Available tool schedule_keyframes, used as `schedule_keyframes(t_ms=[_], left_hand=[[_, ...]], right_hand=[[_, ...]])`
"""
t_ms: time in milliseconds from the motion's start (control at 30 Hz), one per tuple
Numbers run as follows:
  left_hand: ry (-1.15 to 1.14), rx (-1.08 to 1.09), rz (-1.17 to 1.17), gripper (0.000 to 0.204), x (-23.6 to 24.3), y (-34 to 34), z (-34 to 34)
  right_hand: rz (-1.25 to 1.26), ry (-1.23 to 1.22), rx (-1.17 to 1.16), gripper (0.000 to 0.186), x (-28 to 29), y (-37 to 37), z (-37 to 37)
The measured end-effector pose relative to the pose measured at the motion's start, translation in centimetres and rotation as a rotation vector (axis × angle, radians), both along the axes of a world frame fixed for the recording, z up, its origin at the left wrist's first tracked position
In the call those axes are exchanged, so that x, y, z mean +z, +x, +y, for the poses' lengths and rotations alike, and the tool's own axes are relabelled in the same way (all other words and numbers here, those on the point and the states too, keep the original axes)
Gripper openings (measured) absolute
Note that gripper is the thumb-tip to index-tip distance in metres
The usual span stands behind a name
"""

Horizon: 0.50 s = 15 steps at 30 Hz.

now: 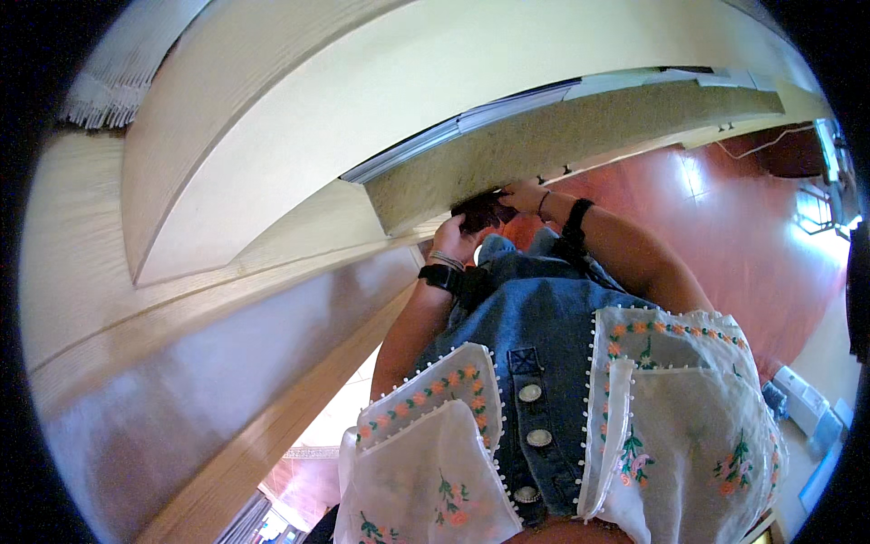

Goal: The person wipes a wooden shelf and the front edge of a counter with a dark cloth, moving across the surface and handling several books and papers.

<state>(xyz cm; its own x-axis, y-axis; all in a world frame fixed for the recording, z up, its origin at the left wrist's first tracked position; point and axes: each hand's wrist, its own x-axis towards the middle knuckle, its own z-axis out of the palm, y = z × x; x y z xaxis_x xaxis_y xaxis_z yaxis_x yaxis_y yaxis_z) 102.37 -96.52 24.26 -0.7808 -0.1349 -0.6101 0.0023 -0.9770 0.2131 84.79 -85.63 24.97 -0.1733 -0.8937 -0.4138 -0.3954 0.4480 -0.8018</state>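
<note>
Low in front of me, against pale wooden furniture, my left hand (456, 238) is closed on the near left edge of a dark maroon thing (485, 212). Its kind is too dark to make out. At its far right side is my right hand (524, 196), with fingers bent over the edge, partly hidden. Just beyond both hands runs a greyish-brown wooden panel (544, 136) with small dark knobs along its lower edge. My denim-covered lap lies right below the hands.
A broad pale wooden board (299, 118) curves overhead, with flat papers or folders (471, 118) in the gap beneath it. To the left is a wooden-edged glossy panel (227, 363). Reddish floor (725, 227) stretches right, with a white box-like object (802, 399) near the rim.
</note>
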Motion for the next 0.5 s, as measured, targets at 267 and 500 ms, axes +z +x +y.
schedule_keyframes(t_ms=[267,500], left_hand=[[-0.771,-0.182,0.077,0.038,-10.6,0.5,-5.8],[-1.580,-0.517,0.120,0.034,-0.5,-1.0,-3.2]], right_hand=[[0.227,-0.079,0.085,0.031,-1.4,-0.3,-3.8],[0.594,-0.256,0.221,0.030,-4.4,-3.1,-1.7]])
